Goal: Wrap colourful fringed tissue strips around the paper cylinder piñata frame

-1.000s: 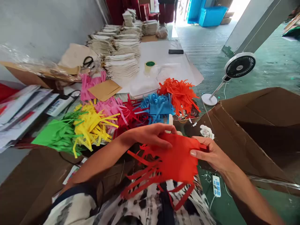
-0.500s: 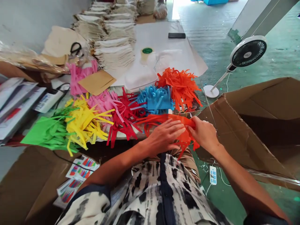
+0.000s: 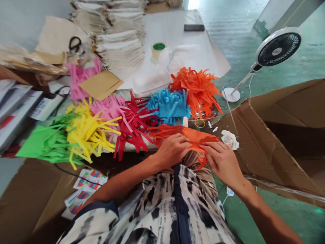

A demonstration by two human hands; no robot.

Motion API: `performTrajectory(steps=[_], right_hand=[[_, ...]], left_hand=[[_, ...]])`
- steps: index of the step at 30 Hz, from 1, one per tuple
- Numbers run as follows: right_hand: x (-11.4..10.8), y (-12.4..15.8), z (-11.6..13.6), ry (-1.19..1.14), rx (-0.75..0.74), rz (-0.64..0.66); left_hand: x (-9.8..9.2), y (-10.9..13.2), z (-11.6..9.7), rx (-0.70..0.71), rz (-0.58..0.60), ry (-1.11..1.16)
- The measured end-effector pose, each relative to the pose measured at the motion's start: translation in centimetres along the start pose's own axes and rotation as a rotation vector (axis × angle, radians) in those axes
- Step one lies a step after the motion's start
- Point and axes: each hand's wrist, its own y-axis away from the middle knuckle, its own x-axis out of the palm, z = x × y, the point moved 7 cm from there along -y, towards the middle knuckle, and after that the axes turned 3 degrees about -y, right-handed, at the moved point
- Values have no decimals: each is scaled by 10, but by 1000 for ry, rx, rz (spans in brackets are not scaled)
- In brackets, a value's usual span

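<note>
A fringed orange sheet (image 3: 196, 137), cut into strips at its left end, lies across the front table edge above my lap. My left hand (image 3: 175, 149) has its fingers curled on the sheet's lower edge, gripping it near the strips. My right hand (image 3: 223, 161) rests on the sheet's right part with fingers stretched out and thumb apart. Some orange strips (image 3: 201, 161) hang below, between the hands. Just beyond lie a blue fringed bundle (image 3: 172, 106), a dark red one (image 3: 133, 125) and a bright orange one (image 3: 195, 89).
Yellow (image 3: 92, 130) and green (image 3: 48, 142) bundles lie leftward. A white paper-like flower (image 3: 230, 139) and a yellow rubber band (image 3: 199, 123) sit near my right hand. A cardboard box (image 3: 256, 135) and a fan (image 3: 278, 51) stand right; tape (image 3: 158, 51) lies farther back.
The right hand has gone from gripping the orange sheet's end to lying on it with straighter fingers. The sheet is flatter, and the white flower and rubber band now show.
</note>
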Motion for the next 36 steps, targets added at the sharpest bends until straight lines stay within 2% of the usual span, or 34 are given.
performTrajectory(steps=[4, 7, 12, 19, 26, 32, 34, 36], right_hand=[[-9, -7, -11, -70, 158, -107], [-7, -12, -14, -57, 287, -143], [-3, -18, -17, 74, 445, -131], [0, -26, -16, 237, 473, -110], [2, -29, -22, 259, 536, -68], [3, -30, -22, 286, 542, -92], [3, -29, -22, 291, 543, -92], [4, -29, -22, 292, 537, -96]], left_hand=[[-12, -10, 20, -185, 41, 102], [-12, -20, 33, -317, 69, 146], [-6, -31, 42, -462, 106, -12], [1, -36, 43, -497, 133, -63], [6, -39, 44, -459, 150, -93], [9, -42, 41, -449, 184, -185], [6, -43, 38, -434, 143, -234], [-2, -45, 33, -374, 27, -290]])
